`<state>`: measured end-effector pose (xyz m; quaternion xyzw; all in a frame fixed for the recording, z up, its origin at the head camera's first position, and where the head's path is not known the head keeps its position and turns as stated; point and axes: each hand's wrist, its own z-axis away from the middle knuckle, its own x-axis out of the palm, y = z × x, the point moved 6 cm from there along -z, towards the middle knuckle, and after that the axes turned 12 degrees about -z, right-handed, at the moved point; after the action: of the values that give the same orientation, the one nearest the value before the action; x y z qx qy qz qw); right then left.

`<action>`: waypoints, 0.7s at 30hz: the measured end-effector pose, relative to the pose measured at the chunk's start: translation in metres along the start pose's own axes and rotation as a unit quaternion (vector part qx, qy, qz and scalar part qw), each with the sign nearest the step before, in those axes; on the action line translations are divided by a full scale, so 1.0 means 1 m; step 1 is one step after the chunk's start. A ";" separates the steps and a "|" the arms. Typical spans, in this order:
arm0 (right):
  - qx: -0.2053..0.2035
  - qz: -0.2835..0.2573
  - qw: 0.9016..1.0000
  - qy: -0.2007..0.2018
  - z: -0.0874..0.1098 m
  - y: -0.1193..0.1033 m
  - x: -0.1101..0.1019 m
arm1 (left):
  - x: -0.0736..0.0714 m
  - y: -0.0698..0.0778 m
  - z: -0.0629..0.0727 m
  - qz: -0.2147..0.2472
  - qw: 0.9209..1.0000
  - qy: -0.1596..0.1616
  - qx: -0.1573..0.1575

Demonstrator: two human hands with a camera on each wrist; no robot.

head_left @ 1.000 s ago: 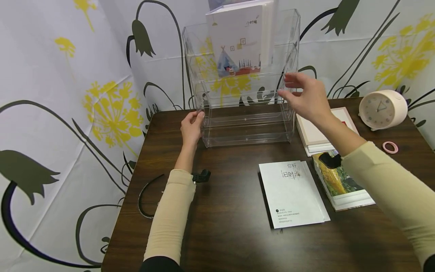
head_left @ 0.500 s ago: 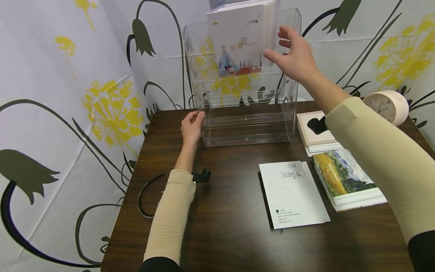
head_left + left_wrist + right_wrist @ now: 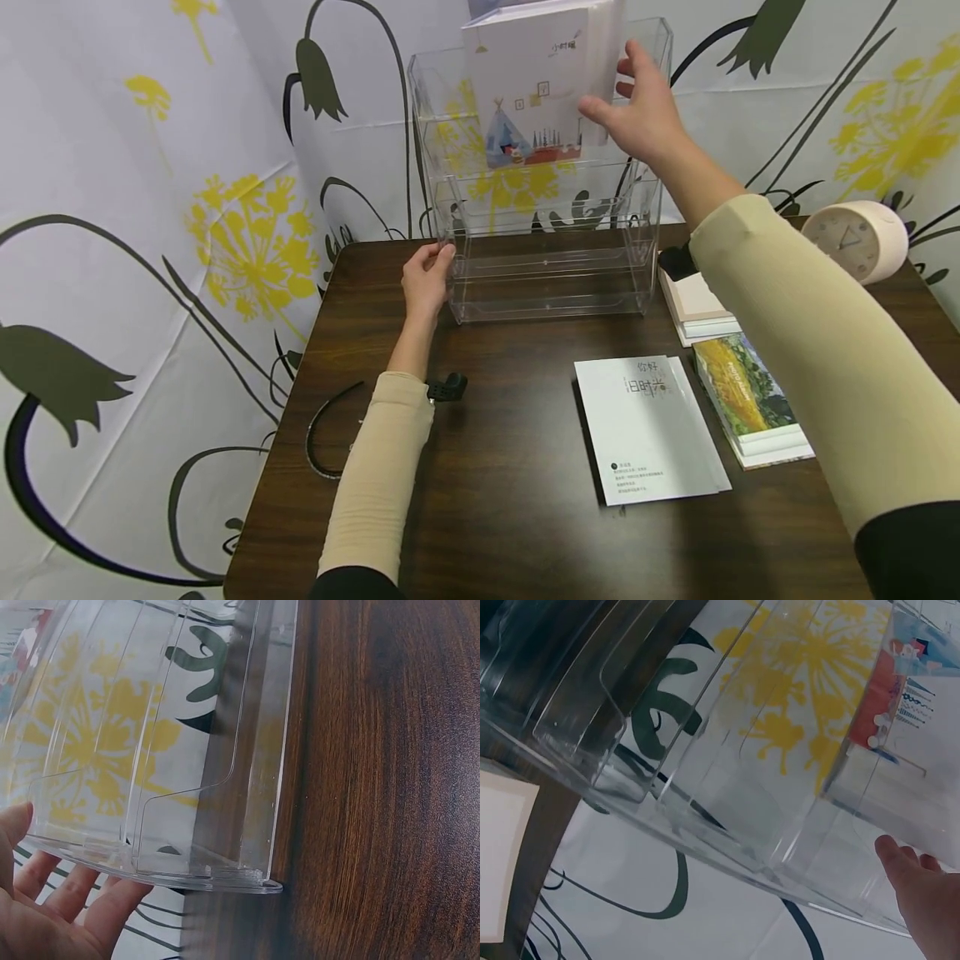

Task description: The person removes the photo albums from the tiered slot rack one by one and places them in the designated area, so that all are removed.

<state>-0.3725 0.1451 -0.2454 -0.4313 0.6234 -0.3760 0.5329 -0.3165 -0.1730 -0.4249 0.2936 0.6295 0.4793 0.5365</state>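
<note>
A clear acrylic display rack (image 3: 551,312) with stepped tiers stands at the back of the table. In its top tier a thick white-covered book (image 3: 517,92), with a blue tent drawn on it, stands upright. My left hand (image 3: 425,279) holds the rack's left side panel; in the left wrist view its thumb is on one side of the panel and its fingers (image 3: 112,911) on the other. My right hand (image 3: 641,112) is beside the book's right edge, thumb and fingers spread apart. In the right wrist view the thumb is close to the book's edge; contact is unclear.
White booklets (image 3: 648,433) lie at front right. Beside them are a book with a painted landscape cover (image 3: 738,387) and a pale book stack (image 3: 693,300), partly behind my right arm. A round clock (image 3: 855,242) stands at far right; a black cord (image 3: 313,442) lies at left.
My right hand has moved up from the rack's right side to the book's right edge. The left hand stays on the rack's left panel.
</note>
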 end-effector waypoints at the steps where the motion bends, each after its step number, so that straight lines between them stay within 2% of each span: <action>1: -0.001 0.001 1.000 0.000 0.000 0.000 0.001 | 0.000 0.000 0.000 0.000 1.000 0.000 0.000; 5: 0.000 -0.003 1.000 -0.001 -0.002 0.000 0.006 | 0.001 0.001 0.001 0.001 1.000 0.000 -0.001; 13: 0.009 0.016 0.999 0.027 -0.004 0.001 0.005 | 0.000 0.003 0.002 -0.015 1.000 0.011 0.008; 21: -0.076 -0.010 0.997 -0.012 0.001 0.004 0.004 | 0.001 0.002 0.002 -0.017 1.000 0.011 0.008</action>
<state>-0.3726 0.1429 -0.2506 -0.4813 0.6396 -0.3274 0.5021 -0.3149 -0.1711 -0.4229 0.2820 0.6440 0.4679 0.5356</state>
